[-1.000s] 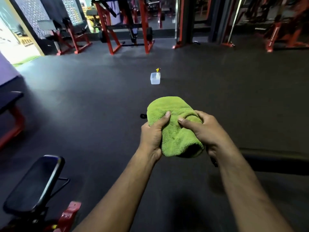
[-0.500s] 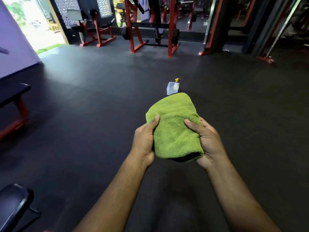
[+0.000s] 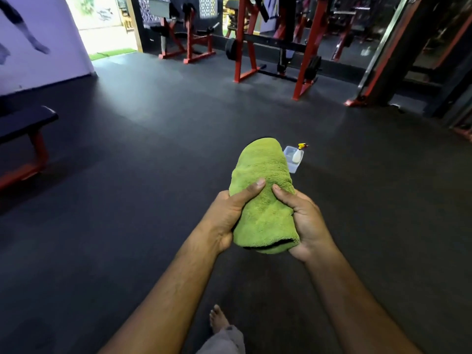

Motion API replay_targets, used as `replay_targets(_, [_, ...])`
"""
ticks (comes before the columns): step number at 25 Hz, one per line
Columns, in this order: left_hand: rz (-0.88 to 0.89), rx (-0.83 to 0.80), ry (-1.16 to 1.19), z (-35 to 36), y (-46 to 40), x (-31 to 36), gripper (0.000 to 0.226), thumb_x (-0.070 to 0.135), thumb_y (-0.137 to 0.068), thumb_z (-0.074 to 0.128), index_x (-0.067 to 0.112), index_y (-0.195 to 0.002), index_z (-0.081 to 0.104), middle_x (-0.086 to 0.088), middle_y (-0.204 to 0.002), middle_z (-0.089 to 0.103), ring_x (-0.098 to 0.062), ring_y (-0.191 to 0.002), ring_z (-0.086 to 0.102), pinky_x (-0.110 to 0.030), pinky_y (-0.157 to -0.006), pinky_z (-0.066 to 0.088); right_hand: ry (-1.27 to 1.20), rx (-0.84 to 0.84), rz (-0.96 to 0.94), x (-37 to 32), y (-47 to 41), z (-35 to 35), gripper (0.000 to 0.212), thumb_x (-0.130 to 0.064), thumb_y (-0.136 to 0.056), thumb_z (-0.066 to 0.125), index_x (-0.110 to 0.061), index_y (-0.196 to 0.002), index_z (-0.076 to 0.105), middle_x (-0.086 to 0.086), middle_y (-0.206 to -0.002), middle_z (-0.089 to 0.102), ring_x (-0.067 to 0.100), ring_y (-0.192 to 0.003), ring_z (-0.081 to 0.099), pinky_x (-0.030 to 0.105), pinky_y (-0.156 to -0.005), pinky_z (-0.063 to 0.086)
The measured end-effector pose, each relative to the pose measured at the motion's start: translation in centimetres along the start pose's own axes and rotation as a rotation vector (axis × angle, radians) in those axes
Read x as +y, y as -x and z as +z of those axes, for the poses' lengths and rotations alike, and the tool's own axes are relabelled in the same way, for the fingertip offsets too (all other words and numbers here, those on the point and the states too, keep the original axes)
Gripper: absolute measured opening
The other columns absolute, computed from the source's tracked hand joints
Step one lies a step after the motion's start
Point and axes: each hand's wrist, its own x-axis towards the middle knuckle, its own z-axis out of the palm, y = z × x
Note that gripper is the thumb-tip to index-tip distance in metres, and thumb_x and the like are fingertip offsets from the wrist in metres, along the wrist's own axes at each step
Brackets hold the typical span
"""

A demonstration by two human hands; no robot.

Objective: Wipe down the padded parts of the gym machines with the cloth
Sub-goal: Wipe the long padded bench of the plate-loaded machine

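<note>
The green cloth [image 3: 264, 200] sits at the centre of the frame, folded into a thick bundle and held above the dark floor [image 3: 127, 200] by both hands. The left hand [image 3: 229, 218] wraps its left side with the thumb laid across the top; the right hand [image 3: 306, 223] cups the right side and lower edge, thumb pressed into the pile — so each grip is closed on the cloth.

It looks like plush microfibre: light, soft, with no stiffness of its own, likely to sag or unfold if only a corner is pinched. The fuzzy nap should not slip against skin. For wiping, a flat palm over the folded bundle would probably serve best, fingers curled round one edge to keep the layers together.

Just past the cloth's upper right edge a clear tub [image 3: 293, 162] with a small spray bottle [image 3: 297, 153] stands on the floor. A padded bench [image 3: 25, 123] shows at the left edge, and red-framed machines [image 3: 275, 47] stand across the top of the frame, well apart from the hands — no pad is within reach yet
</note>
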Motion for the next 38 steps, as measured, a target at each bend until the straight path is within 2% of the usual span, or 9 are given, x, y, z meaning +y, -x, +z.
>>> replay_targets(5, [0.048, 0.113, 0.035, -0.5, -16.8, 8.3, 0.035, 0.003, -0.079, 0.08, -0.005, -0.112, 0.07, -0.021, -0.107, 0.075, -0.037, -0.097, 0.074, -0.053, -0.082, 0.061, 0.252, 0.107, -0.129, -4.7, -16.7, 1.3, 0.027, -0.005, -0.083, 0.072, -0.004, -0.11, 0.07, 0.02, -0.108, 0.074, 0.037, -0.098, 0.071, 0.048, -0.083, 0.059])
replay_targets(10, [-0.053, 0.058, 0.0, -0.4, -30.1, 14.3, 0.04, 0.015, -0.079, 0.08, 0.003, -0.116, 0.071, -0.019, -0.11, 0.075, -0.038, -0.102, 0.073, -0.06, -0.09, 0.057, 0.14, 0.048, 0.071, -7.4, -30.0, 1.6, 0.05, -0.021, -0.08, 0.074, -0.009, -0.127, 0.063, 0.019, -0.121, 0.07, 0.038, -0.11, 0.067, 0.059, -0.094, 0.052])
replay_targets(16, [-0.007, 0.103, -0.05, -3.0, -51.1, 20.9, 0.039, 0.011, -0.076, 0.082, 0.001, -0.112, 0.071, -0.017, -0.108, 0.076, -0.033, -0.1, 0.074, -0.05, -0.087, 0.06, 0.187, 0.141, 0.001, -10.8, -51.3, 1.8, 0.043, -0.015, -0.072, 0.075, -0.001, -0.112, 0.069, 0.022, -0.108, 0.074, 0.035, -0.093, 0.073, 0.05, -0.079, 0.06])
replay_targets(19, [0.054, 0.175, -0.117, -4.9, -61.9, 25.0, 0.072, 0.019, -0.067, 0.092, 0.008, -0.129, 0.058, -0.016, -0.124, 0.069, -0.029, -0.107, 0.071, -0.044, -0.09, 0.059, 0.198, 0.069, 0.012, -12.6, -63.5, 2.6, 0.038, -0.012, -0.075, 0.073, -0.003, -0.112, 0.068, 0.018, -0.105, 0.075, 0.032, -0.091, 0.074, 0.044, -0.076, 0.062])
replay_targets(21, [0.188, 0.289, -0.327, -6.9, -68.8, 29.0, 0.108, 0.038, -0.055, 0.097, 0.031, -0.145, 0.037, -0.005, -0.147, 0.046, -0.022, -0.129, 0.053, -0.042, -0.103, 0.05, 0.258, -0.017, 0.077, -14.4, -72.0, 3.8, 0.032, -0.006, -0.075, 0.075, -0.003, -0.106, 0.07, 0.019, -0.101, 0.075, 0.03, -0.086, 0.075, 0.039, -0.07, 0.062])
replay_targets(24, [0.345, 0.274, -0.723, -11.3, -78.1, 35.9, 0.108, 0.065, -0.052, 0.085, 0.054, -0.146, 0.033, 0.009, -0.163, 0.022, -0.014, -0.149, 0.027, -0.039, -0.119, 0.029, 0.467, -0.266, 0.212, -18.1, -84.7, 7.0, 0.027, -0.005, -0.069, 0.076, -0.005, -0.095, 0.075, 0.019, -0.095, 0.075, 0.03, -0.083, 0.074, 0.035, -0.067, 0.06])
replay_targets(29, [0.056, -0.012, -0.2, -17.5, -93.0, 43.9, 0.051, 0.039, -0.083, 0.073, 0.015, -0.128, 0.065, -0.015, -0.127, 0.069, -0.03, -0.114, 0.068, -0.044, -0.094, 0.057, 0.72, -0.516, 0.284, -21.1, -106.3, 13.6, 0.052, -0.021, -0.061, 0.084, 0.011, -0.099, 0.069, 0.027, -0.098, 0.072, 0.041, -0.086, 0.071, 0.047, -0.081, 0.057])
replay_targets(34, [-0.057, 0.022, 0.143, -23.6, -109.6, 52.2, 0.05, 0.037, -0.081, 0.074, 0.008, -0.122, 0.07, -0.016, -0.118, 0.073, -0.033, -0.104, 0.071, -0.048, -0.093, 0.057, 0.179, -0.492, 0.368, -20.5, -126.0, 17.9, 0.047, -0.036, -0.051, 0.095, -0.007, -0.083, 0.077, 0.009, -0.075, 0.074, 0.022, -0.067, 0.074, 0.031, -0.058, 0.06])
replay_targets(38, [0.039, 0.203, 0.182, -28.4, -124.3, 61.6, 0.051, 0.034, -0.08, 0.079, 0.008, -0.123, 0.069, -0.017, -0.12, 0.072, -0.035, -0.107, 0.071, -0.055, -0.09, 0.057, -0.145, -0.29, 0.264, -19.7, -139.8, 21.9, 0.083, -0.053, -0.053, 0.091, -0.007, -0.119, 0.07, 0.014, -0.124, 0.067, 0.027, -0.108, 0.068, 0.042, -0.093, 0.055])
